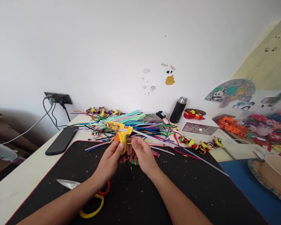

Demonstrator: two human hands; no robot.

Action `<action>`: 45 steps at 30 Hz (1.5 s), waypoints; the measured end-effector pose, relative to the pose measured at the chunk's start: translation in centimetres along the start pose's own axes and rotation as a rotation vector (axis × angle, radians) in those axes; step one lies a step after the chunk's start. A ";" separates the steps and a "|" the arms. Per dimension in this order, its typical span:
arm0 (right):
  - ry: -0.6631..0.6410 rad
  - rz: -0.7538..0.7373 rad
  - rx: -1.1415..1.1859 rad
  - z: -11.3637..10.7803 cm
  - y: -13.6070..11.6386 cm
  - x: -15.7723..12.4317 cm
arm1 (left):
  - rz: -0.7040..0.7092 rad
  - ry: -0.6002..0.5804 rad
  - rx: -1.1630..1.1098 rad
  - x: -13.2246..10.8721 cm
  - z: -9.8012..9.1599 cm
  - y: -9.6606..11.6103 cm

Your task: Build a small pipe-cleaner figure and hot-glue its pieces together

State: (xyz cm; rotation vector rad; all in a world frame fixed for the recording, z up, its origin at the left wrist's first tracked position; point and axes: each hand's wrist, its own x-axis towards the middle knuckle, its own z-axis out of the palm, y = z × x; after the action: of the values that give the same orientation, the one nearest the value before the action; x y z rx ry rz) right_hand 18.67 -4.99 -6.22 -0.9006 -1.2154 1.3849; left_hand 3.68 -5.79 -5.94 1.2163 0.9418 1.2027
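My left hand (110,159) grips the handle of a yellow hot glue gun (123,132), with the thumb along its side. The stained nozzle end points left, and a pale glue stick (140,133) sticks out of the back. Close beside the handle, my right hand (144,156) is closed with its fingers curled inward; what it holds is hidden. Something green (135,162) shows below its fingertips. Under my left forearm lie scissors (92,215) with red and yellow handles, partly covered by the arm.
A black mat (178,187) covers the table front. Behind it lies a pile of coloured pipe cleaners (131,120). A phone (61,140) rests at left, below a wall socket (58,97) with cords. Pipe-cleaner figures (202,145), a black flask (178,110) and a drawer box (199,126) stand right.
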 end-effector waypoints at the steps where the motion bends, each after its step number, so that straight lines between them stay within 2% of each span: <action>1: 0.006 -0.001 0.003 0.0 0.0 0.0 | 0.010 -0.028 0.000 0.0 0.0 0.0; 10: -0.018 -0.031 -0.060 -0.1 0.6 -0.1 | -0.035 -0.184 -0.081 0.0 -0.1 0.4; 23: 0.057 -0.033 -0.209 -0.3 1.5 -0.3 | -0.105 -0.268 0.023 -0.8 0.1 0.2; 29: 0.092 -0.055 -0.189 -0.2 0.8 -0.1 | -0.099 -0.212 0.052 -0.1 -0.1 0.3; 34: 0.122 -0.024 -0.027 -0.8 -0.2 0.6 | 0.039 -0.004 0.188 2.1 -2.2 2.4; 36: 0.141 -0.027 0.002 -1.1 -0.2 1.1 | 0.089 0.032 0.263 3.0 -3.2 3.2; 38: 0.157 -0.025 0.023 -1.2 0.0 1.6 | 0.093 -0.033 0.396 3.9 -3.9 3.4; 40: 0.184 -0.025 0.046 -1.1 0.1 2.1 | 0.095 -0.148 0.594 4.8 -4.2 3.2; 43: 0.191 -0.035 0.060 -0.8 -0.5 2.9 | 0.095 -0.320 0.917 5.7 -4.2 2.1; 45: 0.174 -0.050 0.040 -0.7 -1.3 3.3 | 0.098 -0.381 1.062 6.1 -4.0 1.5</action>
State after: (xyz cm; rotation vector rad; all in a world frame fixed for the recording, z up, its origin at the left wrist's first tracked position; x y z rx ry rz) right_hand 19.01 -1.65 -4.76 -0.9366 -1.0681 1.2591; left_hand 0.49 0.84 -4.60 2.2408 1.2691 0.4398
